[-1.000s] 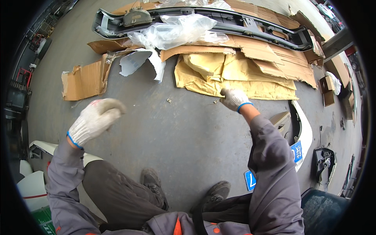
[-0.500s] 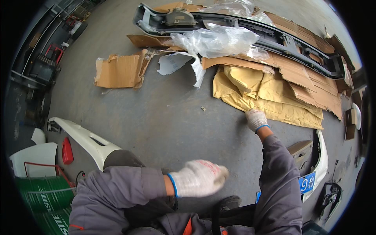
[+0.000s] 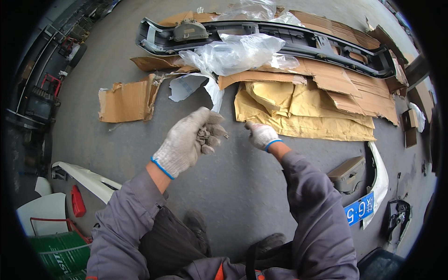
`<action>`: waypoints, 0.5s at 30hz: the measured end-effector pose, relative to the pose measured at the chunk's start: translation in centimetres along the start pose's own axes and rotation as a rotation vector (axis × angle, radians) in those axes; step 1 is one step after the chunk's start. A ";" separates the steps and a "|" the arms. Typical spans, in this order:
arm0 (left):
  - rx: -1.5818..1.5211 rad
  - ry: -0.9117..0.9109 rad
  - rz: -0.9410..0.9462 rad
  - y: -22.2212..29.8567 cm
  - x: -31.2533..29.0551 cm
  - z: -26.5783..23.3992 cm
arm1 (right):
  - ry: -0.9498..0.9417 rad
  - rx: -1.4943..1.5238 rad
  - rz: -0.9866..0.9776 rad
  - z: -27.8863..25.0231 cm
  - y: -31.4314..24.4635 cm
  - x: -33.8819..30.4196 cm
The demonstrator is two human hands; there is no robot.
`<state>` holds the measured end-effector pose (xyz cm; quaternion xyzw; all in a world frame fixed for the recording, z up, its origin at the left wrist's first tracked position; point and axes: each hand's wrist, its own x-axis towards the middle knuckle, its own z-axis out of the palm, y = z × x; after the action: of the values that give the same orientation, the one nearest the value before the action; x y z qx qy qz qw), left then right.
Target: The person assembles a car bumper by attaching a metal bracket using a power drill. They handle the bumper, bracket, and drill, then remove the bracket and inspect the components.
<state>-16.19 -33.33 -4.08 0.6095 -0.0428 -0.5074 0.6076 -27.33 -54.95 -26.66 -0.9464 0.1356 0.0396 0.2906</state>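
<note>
My left hand [image 3: 186, 140], in a white knit glove with a blue cuff and a soiled palm, is turned palm up with curled fingers. In it lie several small grey metal clips [image 3: 202, 136]. Right by its fingertips shows one more small clip [image 3: 227, 136], seemingly on the floor. My right hand [image 3: 262, 134], gloved the same way, hovers to the right of it with the fingers drawn together. Whether anything small is pinched there is hidden. Behind the right hand lies a crumpled yellow paper sheet [image 3: 322, 123].
A long dark bumper [image 3: 308, 49] lies on flattened cardboard [image 3: 359, 86], with clear plastic wrap [image 3: 238, 51] over it. White panels [image 3: 86, 179], a red bottle [image 3: 78, 200] and a green drum [image 3: 60, 254] stand left. A lamp unit [image 3: 347, 172] and blue plate [image 3: 359, 208] lie right.
My left hand has risen forward from near my body and turned palm up, showing the clips. My right hand has moved left, away from the yellow paper's front edge. The view has shifted slightly.
</note>
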 end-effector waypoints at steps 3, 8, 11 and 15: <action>-0.210 -0.059 -0.006 0.5 -0.4 -0.6 | -0.095 -0.196 -0.024 2.9 -2.7 3.5; -0.334 -0.121 -0.016 1.2 -1.2 -1.9 | -0.009 -0.130 -0.004 7.2 -8.2 7.0; -0.341 -0.215 -0.035 0.6 -0.3 -2.3 | -0.009 -0.088 -0.017 11.3 -6.1 8.0; -0.343 -0.178 -0.032 1.0 -0.4 -1.8 | 0.014 -0.056 0.053 11.1 -6.0 6.8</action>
<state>-14.63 -32.08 -3.54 0.4506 0.0004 -0.5687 0.6882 -19.04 -45.53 -33.63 -0.9504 0.1615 0.0446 0.2622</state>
